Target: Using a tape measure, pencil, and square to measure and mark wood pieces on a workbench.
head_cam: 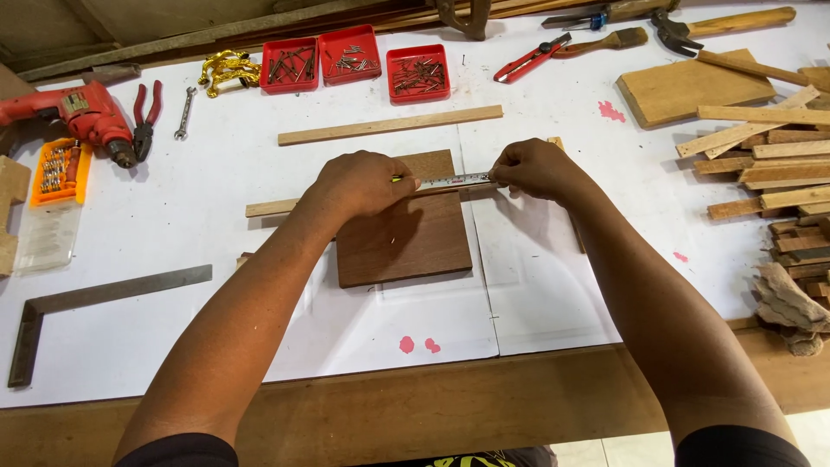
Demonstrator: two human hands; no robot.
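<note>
White-covered workbench (216,199) with wooden front edge (450,406).

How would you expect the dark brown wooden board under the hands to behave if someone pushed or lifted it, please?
The dark wooden board looks flat and thick, so it is probably stiff and would slide, not roll or tip. It lies on the smooth white table cover, so a push may shift it easily. The left hand resting on it likely steadies it.
</note>
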